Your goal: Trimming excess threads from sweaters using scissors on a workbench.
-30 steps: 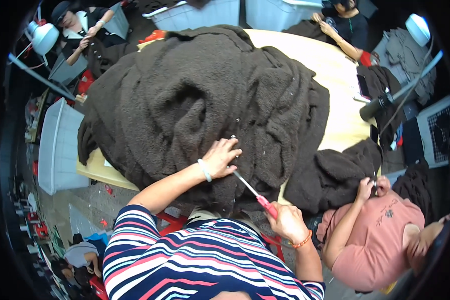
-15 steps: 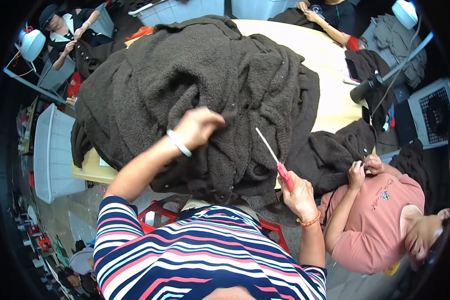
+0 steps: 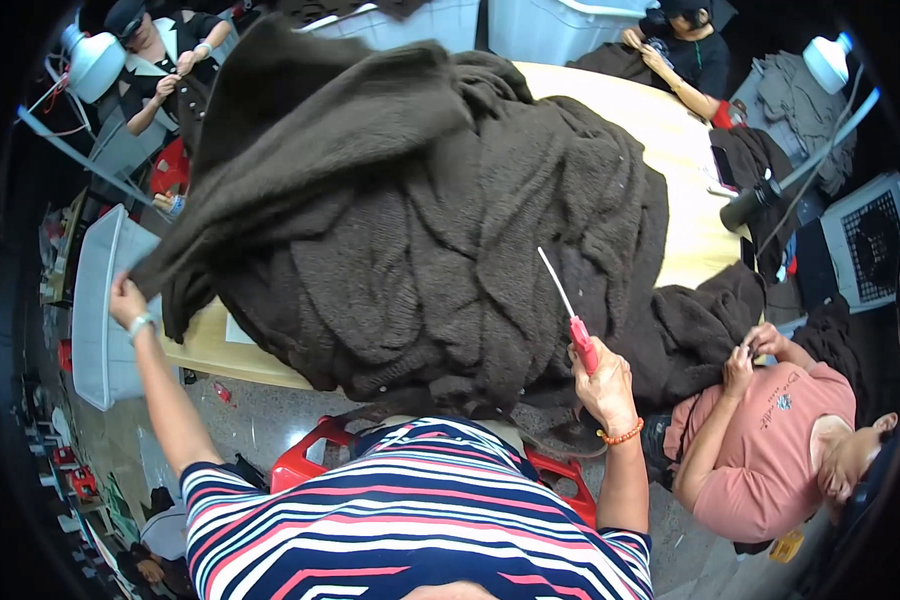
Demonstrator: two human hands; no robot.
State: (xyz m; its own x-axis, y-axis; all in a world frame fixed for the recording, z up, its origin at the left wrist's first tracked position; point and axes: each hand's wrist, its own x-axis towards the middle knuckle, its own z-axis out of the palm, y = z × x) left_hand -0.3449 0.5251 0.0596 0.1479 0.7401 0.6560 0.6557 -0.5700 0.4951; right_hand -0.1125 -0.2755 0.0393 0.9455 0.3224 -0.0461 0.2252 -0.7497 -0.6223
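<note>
My left hand (image 3: 128, 302) is stretched out to the far left, closed on the edge of a dark brown fleecy garment (image 3: 320, 150). That garment is pulled up and out from the heap, its upper part raised and blurred by motion. In my right hand (image 3: 606, 388) is a screwdriver-like tool (image 3: 584, 346) with a pinkish-red handle and a thin pale shaft. The shaft points up and away, over the right part of the heap of brown garments (image 3: 490, 270). My fingers wrap the handle; the tip appears apart from the cloth.
The heap covers much of a pale wooden table (image 3: 680, 150). A white bin (image 3: 105, 340) stands left, beside my left hand. A person in a pink shirt (image 3: 770, 440) handles brown cloth at the right; two others work across the table. Red stools (image 3: 305, 450) flank my lap.
My left hand has moved from the middle of the heap to the far left, drawing a garment along with it. My right hand still holds the tool, in nearly the same place.
</note>
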